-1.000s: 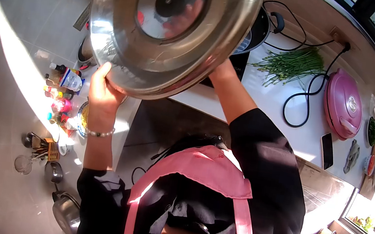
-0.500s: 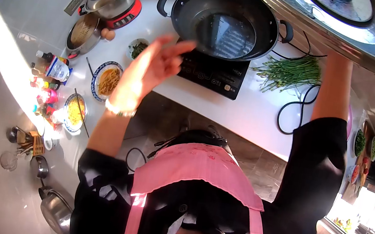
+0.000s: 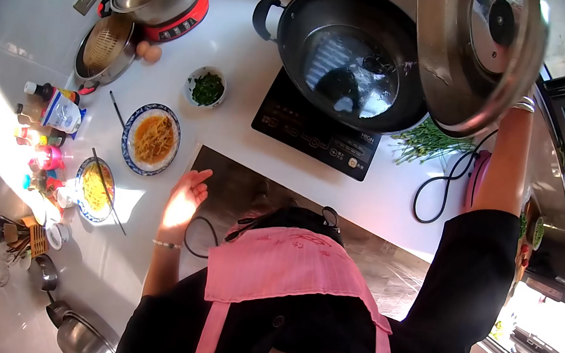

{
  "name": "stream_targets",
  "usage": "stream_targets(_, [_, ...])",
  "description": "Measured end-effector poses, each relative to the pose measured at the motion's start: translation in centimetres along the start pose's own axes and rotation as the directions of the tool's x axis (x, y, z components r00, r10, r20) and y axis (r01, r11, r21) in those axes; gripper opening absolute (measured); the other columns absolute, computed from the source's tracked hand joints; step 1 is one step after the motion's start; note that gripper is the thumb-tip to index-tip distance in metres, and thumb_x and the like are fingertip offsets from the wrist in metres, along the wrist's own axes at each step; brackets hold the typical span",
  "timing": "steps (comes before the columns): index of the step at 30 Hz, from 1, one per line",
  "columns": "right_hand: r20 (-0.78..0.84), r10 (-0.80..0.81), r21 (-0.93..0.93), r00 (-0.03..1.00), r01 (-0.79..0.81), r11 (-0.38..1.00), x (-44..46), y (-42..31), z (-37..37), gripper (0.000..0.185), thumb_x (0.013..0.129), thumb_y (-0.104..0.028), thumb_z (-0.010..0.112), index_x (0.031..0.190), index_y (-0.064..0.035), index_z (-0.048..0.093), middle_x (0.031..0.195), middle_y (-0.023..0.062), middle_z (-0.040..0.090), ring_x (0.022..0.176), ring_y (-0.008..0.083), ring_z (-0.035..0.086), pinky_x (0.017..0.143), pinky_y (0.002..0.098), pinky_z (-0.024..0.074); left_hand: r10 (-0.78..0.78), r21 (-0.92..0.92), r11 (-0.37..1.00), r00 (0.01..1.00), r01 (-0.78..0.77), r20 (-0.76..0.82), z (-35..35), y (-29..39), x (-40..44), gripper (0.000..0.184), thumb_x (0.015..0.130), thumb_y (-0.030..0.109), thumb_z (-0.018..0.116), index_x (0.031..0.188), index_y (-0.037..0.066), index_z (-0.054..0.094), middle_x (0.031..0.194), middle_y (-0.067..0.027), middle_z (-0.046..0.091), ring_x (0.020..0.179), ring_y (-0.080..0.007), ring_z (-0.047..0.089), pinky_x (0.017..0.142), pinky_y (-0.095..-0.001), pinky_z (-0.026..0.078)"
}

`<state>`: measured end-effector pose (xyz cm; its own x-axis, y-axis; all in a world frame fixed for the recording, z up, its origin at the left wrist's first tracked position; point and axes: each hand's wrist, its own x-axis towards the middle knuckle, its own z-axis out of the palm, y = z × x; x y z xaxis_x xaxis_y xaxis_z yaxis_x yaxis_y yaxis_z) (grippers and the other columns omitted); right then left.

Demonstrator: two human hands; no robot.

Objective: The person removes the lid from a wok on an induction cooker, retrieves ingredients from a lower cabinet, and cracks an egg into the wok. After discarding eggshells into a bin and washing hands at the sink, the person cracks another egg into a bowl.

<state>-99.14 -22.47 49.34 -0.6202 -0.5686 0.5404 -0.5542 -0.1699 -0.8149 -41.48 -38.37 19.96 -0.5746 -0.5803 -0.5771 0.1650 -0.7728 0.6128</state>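
You had one lid (image 3: 447,55) raised and tilted at the wok's right side, covering part of its rim from view; your right hand held it from behind, and since the fingers were hidden, how tightly they closed could not be told. Your left hand (image 3: 187,195) was empty and half open, fingers loosely bent, near the counter (image 3: 232,121) edge. One wok (image 3: 292,39), with one handle showing and liquid inside, sat on one black cooktop (image 3: 283,124). To its left stood one bowl of chopped greens (image 3: 206,88), two eggs (image 3: 152,53) and two blue-rimmed plates (image 3: 145,171) of food, one brownish, one yellow. One bunch of long green stalks (image 3: 423,143) lay to the wok's right, just beside it.
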Motion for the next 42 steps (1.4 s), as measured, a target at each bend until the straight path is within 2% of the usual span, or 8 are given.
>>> stream_targets(5, [-0.007,-0.226,-0.291,0.974,0.214,0.933,0.8,0.7,5.8,0.034,0.088,-0.026,0.054,0.116,-0.0069,0.051,0.102,0.0045,0.055,0.089,0.0114,0.052,0.079,0.0243,0.0441,0.01,0.038,0.999,1.0,-0.011,0.01,-0.6,0.2,0.7,0.02,0.094,0.023,0.039,0.106,0.009,0.047,0.118,-0.0134,0.053,0.077,-0.0115,0.052,0.073,-0.0256,0.046])
stream_targets(9, [0.066,-0.189,-0.65,0.98,0.186,0.737,-0.9,0.7,9.6,0.029,0.086,-0.026,0.056,0.112,-0.0112,0.053,0.096,0.0086,0.056,0.086,0.0167,0.053,0.079,0.0282,0.0421,0.006,0.035,0.999,0.998,-0.004,-0.058,-1.3,0.1,0.8,0.02,0.093,0.022,0.039,0.106,0.009,0.047,0.117,-0.0127,0.054,0.077,-0.0106,0.051,0.073,-0.0251,0.046])
stream_targets(10, [0.103,-0.216,-0.654,0.971,0.23,0.72,-1.2,1.6,10.3,0.029,0.086,-0.026,0.056,0.112,-0.0129,0.052,0.096,0.0114,0.056,0.088,0.0209,0.055,0.08,0.0309,0.0426,-0.008,0.037,0.999,0.997,0.011,-0.075,-1.6,-0.1,0.9,0.019,0.093,0.021,0.039,0.106,0.009,0.047,0.117,-0.0124,0.054,0.077,-0.0103,0.051,0.073,-0.025,0.046])
stream_targets(11, [0.19,-0.295,-0.657,0.937,0.344,0.67,-1.5,1.7,11.3,0.033,0.083,-0.026,0.057,0.11,-0.0101,0.05,0.095,0.0168,0.057,0.089,0.0329,0.055,0.077,0.0375,0.0434,-0.021,0.038,0.999,0.996,0.025,-0.092,-1.8,-0.2,1.0,0.019,0.092,0.021,0.039,0.106,0.009,0.047,0.117,-0.0122,0.054,0.077,-0.0101,0.051,0.073,-0.0249,0.046])
stream_targets(14, [0.307,-0.294,-0.701,0.905,0.424,0.573,-2.7,2.4,13.2,0.03,0.083,-0.021,0.055,0.111,-0.0119,0.049,0.102,0.0146,0.054,0.091,0.0352,0.054,0.078,0.0395,0.0439,-0.025,-0.003,1.0,0.993,0.025,-0.113,-2.0,-0.1,0.9,0.016,0.091,0.016,0.042,0.104,0.01,0.049,0.114,-0.0131,0.057,0.077,-0.0108,0.053,0.073,-0.0256,0.045])
stream_targets(24, [0.348,-0.101,-0.78,0.932,0.348,0.52,-4.4,3.9,15.6,0.029,0.084,-0.022,0.054,0.112,-0.0153,0.047,0.098,0.0127,0.054,0.085,0.0342,0.056,0.071,0.0407,0.0465,-0.014,0.016,1.0,0.993,0.015,-0.114,-2.3,0.6,1.3,0.016,0.089,0.014,0.044,0.103,0.008,0.05,0.112,-0.0133,0.058,0.076,-0.0106,0.055,0.071,-0.0246,0.046])
stream_targets(35, [0.366,-0.086,-0.766,0.926,0.353,0.537,-4.2,3.9,16.0,0.03,0.084,-0.023,0.055,0.112,-0.0157,0.047,0.098,0.0124,0.054,0.085,0.0333,0.056,0.072,0.04,0.0459,-0.065,0.021,0.997,0.99,0.068,-0.123,-1.4,0.4,2.2,0.017,0.086,0.012,0.047,0.102,0.009,0.049,0.11,-0.0125,0.059,0.072,-0.011,0.055,0.066,-0.0241,0.047])
stream_targets(42, [0.357,-0.089,-0.764,0.93,0.346,0.544,-4.2,4.1,15.3,0.033,0.083,-0.023,0.056,0.113,-0.0133,0.048,0.103,0.0127,0.054,0.092,0.0332,0.056,0.075,0.04,0.0464,-0.067,0.013,0.998,0.996,0.068,-0.056,-1.2,0.1,2.3,0.016,0.088,0.016,0.047,0.102,0.01,0.051,0.113,-0.0129,0.057,0.077,-0.0125,0.054,0.072,-0.0262,0.046])
